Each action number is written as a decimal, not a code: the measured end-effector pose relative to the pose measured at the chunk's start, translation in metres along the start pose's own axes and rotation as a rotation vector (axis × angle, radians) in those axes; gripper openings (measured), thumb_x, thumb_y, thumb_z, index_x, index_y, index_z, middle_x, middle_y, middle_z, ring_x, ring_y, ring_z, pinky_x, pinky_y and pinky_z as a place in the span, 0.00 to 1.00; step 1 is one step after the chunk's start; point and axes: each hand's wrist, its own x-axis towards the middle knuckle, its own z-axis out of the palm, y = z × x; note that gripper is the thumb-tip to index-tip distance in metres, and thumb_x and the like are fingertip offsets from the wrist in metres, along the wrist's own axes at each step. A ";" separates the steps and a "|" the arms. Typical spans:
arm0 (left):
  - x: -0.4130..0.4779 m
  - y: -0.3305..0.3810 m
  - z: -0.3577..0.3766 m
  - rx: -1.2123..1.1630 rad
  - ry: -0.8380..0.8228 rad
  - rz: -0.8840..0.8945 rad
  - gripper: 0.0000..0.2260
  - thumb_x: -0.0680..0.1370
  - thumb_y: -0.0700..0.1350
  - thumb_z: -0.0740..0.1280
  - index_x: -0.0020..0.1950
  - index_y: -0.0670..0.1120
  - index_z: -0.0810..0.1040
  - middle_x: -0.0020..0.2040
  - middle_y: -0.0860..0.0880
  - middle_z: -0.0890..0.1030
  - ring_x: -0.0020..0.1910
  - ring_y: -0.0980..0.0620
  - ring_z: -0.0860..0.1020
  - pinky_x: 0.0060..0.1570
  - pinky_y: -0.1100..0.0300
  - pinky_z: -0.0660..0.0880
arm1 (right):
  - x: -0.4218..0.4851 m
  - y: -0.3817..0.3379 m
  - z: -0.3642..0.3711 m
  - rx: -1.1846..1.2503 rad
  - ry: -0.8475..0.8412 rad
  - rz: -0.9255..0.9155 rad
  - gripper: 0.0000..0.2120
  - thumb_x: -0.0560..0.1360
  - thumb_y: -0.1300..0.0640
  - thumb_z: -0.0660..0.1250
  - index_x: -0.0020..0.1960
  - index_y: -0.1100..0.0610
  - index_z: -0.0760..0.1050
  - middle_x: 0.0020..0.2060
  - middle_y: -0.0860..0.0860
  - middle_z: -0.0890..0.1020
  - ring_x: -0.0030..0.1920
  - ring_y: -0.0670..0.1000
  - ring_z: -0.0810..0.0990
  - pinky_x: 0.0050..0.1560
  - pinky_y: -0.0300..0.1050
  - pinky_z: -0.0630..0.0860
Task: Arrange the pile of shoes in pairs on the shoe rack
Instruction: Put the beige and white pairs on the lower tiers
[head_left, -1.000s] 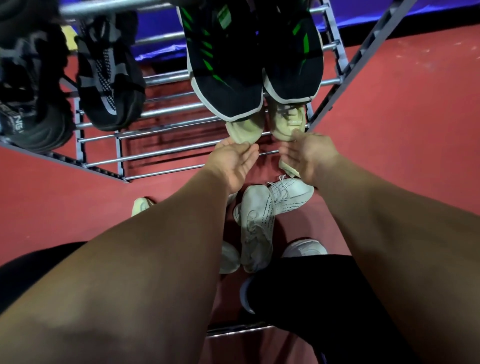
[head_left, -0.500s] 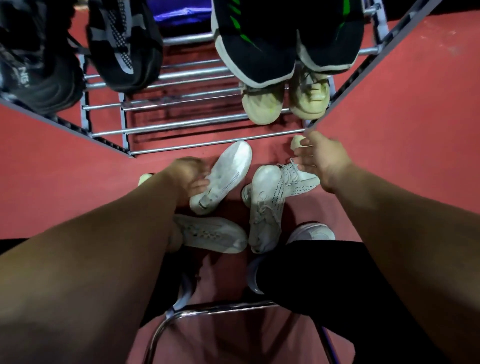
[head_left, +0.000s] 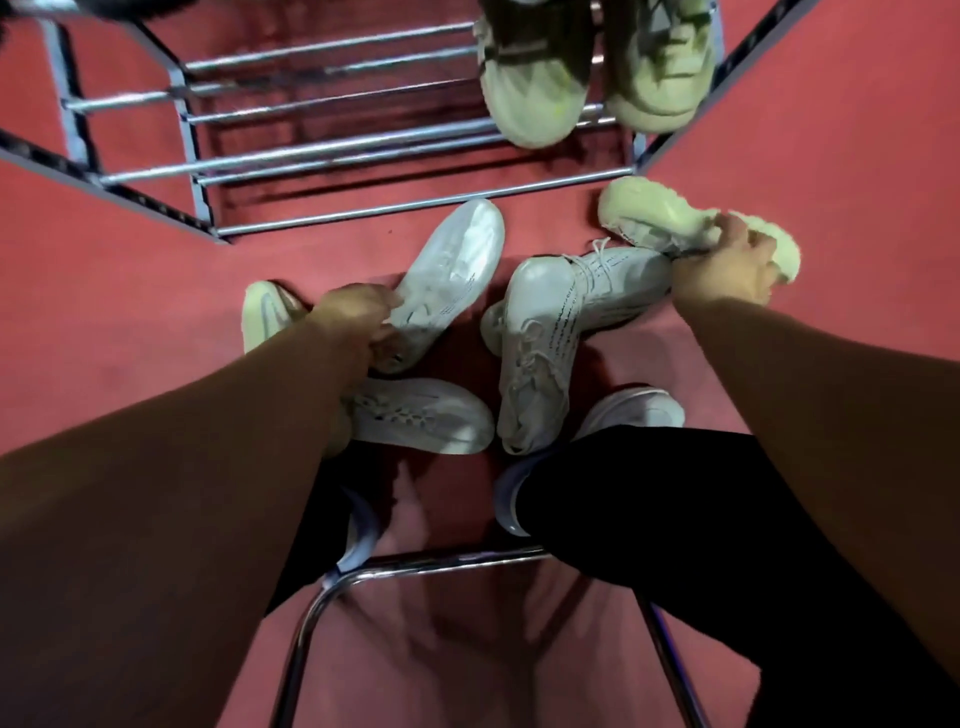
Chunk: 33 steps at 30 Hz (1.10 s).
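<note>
Head view. Gripping white shoe (head_left: 452, 270) by its near end in left hand (head_left: 358, 322), toe pointing away from hand toward rack (head_left: 415, 203). Gripping yellow shoe (head_left: 660, 218) in right hand (head_left: 727, 270), curled over it, shoe lying sideways across hand. Rack just beyond both hands.

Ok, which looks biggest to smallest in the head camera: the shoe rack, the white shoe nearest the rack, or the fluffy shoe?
1. shoe rack, by far.
2. white shoe nearest the rack and fluffy shoe: about alike, each partly hidden, so no ranking.

Indoor room, red floor (head_left: 93, 322), shoe rack (head_left: 415, 202)
</note>
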 end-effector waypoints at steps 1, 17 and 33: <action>0.003 0.000 0.007 0.003 0.010 -0.004 0.09 0.78 0.41 0.66 0.38 0.42 0.80 0.34 0.43 0.76 0.26 0.47 0.74 0.24 0.65 0.72 | 0.003 0.000 0.000 -0.002 -0.003 -0.040 0.31 0.74 0.52 0.67 0.76 0.45 0.65 0.73 0.57 0.66 0.71 0.66 0.67 0.72 0.56 0.65; 0.001 0.002 0.038 -0.076 0.059 -0.069 0.03 0.78 0.39 0.67 0.51 0.41 0.79 0.36 0.45 0.77 0.24 0.51 0.71 0.25 0.63 0.69 | 0.039 0.026 -0.010 -0.540 0.152 -0.174 0.13 0.80 0.48 0.62 0.60 0.51 0.78 0.63 0.62 0.71 0.65 0.67 0.69 0.67 0.62 0.62; -0.031 0.000 -0.047 0.040 0.087 0.086 0.05 0.80 0.42 0.65 0.44 0.44 0.77 0.34 0.47 0.76 0.28 0.51 0.74 0.27 0.60 0.76 | -0.036 -0.092 -0.042 -0.406 -0.125 -0.546 0.13 0.78 0.55 0.63 0.56 0.62 0.77 0.54 0.65 0.82 0.54 0.67 0.81 0.51 0.53 0.77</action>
